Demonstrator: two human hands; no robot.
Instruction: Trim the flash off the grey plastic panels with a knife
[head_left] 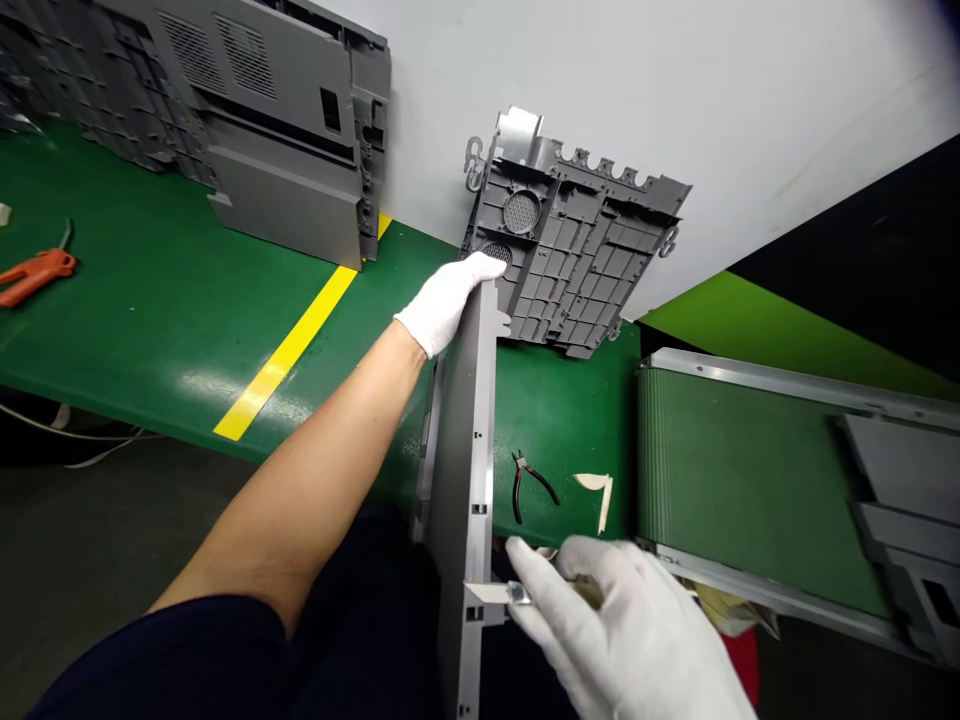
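A grey plastic panel stands on edge in front of me, its narrow side with small slots turned up. My left hand, in a white glove, is closed over the panel's far upper end. In my right hand, also gloved in white, is a utility knife. Its blade lies at the panel's near edge, close to a slot; whether it touches the plastic I cannot tell. Most of the knife's handle is hidden by my fingers.
Beyond the panel, a ribbed grey moulded part leans on the white wall. Black-handled cutters and a cream-coloured piece lie on the green table. More grey panels and an orange-handled tool are left; a conveyor belt runs right.
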